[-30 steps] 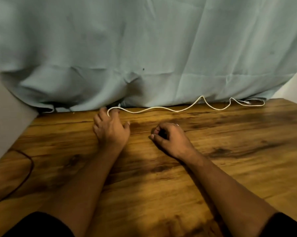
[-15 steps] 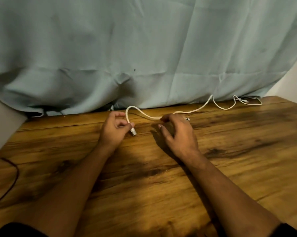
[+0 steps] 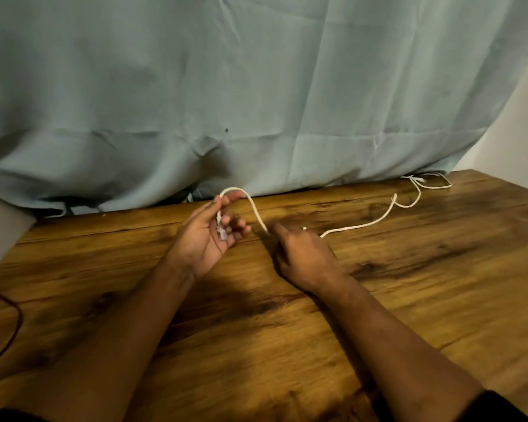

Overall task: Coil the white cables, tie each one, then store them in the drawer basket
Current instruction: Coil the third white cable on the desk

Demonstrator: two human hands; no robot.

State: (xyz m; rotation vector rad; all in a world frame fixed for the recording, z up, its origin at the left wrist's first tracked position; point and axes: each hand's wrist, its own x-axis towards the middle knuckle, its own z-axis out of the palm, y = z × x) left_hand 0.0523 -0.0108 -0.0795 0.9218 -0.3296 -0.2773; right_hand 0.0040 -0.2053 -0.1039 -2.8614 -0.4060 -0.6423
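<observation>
At frame centre your left hand (image 3: 206,239), palm up, pinches the plug end of the white cable (image 3: 234,188). It arcs to your right hand (image 3: 302,254), whose curled fingers grasp it, then trails across the table (image 3: 409,284) toward the upper right.

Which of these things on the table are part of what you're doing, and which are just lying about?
In the job: white cable, held by left hand and right hand.
Lying about: dark cord at far left; pale blue cloth behind.
</observation>
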